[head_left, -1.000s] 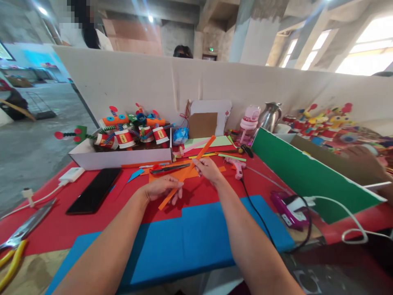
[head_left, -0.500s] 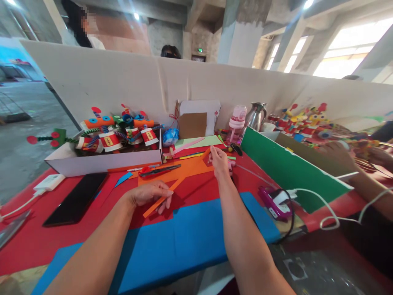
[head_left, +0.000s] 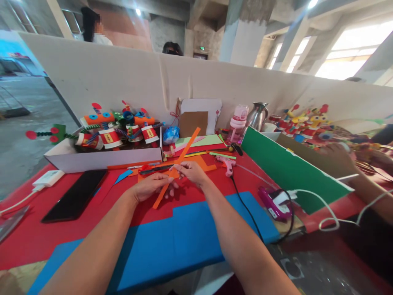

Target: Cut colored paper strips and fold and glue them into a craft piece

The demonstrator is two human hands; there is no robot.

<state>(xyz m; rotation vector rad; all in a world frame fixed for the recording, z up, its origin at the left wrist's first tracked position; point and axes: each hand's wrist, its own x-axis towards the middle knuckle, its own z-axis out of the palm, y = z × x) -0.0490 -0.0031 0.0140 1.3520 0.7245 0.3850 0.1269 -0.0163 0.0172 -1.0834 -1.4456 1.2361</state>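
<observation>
- I see the blue sheet (head_left: 190,233) lying flat on the bench (head_left: 37,237), closest to me.
- Past it, my left hand (head_left: 150,186) and right hand (head_left: 192,172) both pinch the orange strip (head_left: 188,148) with their fingers, side by side, maybe to keep it stiff; it slants up over the bench.
- Farther back, the white box (head_left: 101,159) holds cup toys (head_left: 110,137).

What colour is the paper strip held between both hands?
Orange. The paper strip shows best in the head view, angled up above the fingers.
</observation>
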